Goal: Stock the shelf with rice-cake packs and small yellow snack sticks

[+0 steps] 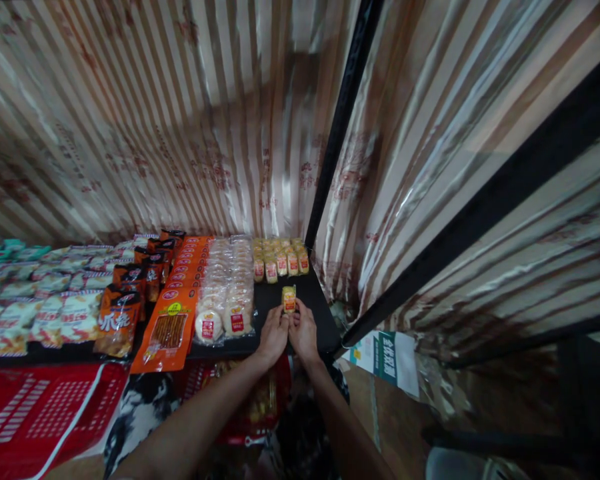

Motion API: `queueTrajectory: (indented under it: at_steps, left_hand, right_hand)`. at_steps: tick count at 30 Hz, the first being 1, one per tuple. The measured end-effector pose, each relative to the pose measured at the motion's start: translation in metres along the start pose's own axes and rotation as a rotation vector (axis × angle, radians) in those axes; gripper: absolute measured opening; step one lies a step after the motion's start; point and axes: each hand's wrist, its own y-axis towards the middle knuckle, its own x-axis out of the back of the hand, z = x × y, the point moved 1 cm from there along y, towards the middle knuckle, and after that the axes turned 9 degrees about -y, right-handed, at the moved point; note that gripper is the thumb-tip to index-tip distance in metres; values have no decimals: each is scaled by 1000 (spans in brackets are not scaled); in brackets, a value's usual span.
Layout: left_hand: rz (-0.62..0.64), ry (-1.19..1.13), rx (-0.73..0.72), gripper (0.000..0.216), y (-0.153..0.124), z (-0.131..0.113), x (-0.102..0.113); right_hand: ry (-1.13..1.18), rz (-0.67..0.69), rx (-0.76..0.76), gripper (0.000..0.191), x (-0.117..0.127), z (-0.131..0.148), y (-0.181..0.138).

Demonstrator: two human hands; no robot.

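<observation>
Between my left hand (275, 333) and my right hand (303, 328), a small yellow snack packet (289, 299) with a red label stands upright. The fingers of both hands are closed on its lower part, over the front of the black shelf (266, 291). Behind it, rows of similar yellow packets (281, 261) fill the shelf's back right corner. Clear-wrapped round rice crackers (237, 313) with red labels lie in two columns to the left of my hands.
Orange snack bags (166, 327), brown-and-orange bags (117, 322) and white bags (45, 320) line the shelf leftward. A red basket (35, 407) is below at left; another holding gold packets (265, 397) sits under my arms. Black metal posts (345, 120) and striped curtains (205, 100) surround the shelf.
</observation>
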Motion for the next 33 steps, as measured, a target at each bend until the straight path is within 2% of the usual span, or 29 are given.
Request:
queueTrajectory:
  at_steps: [5, 8, 11, 15, 22, 29, 33]
  left_hand:
    - [25, 157, 23, 44, 15, -17, -2]
    - [-10, 280, 8, 43, 22, -26, -3]
    - [-20, 363, 11, 45, 29, -30, -5]
    - [49, 430, 3, 50, 44, -28, -8]
    - [146, 448, 75, 51, 67, -21, -11]
    - [97, 378, 127, 48, 76, -24, -9]
    - [88, 367, 132, 48, 79, -24, -7]
  right_hand:
    - [-8, -7, 25, 47, -8, -8, 17]
    - [-12, -1, 10, 47, -14, -15, 28]
    - [-2, -1, -8, 47, -19, -21, 39]
    - [3, -12, -17, 49, -25, -25, 51]
    - [-21, -68, -3, 50, -33, -27, 69]
    - [-65, -97, 10, 49, -36, -23, 80]
    - [-108, -64, 27, 50, -34, -17, 82]
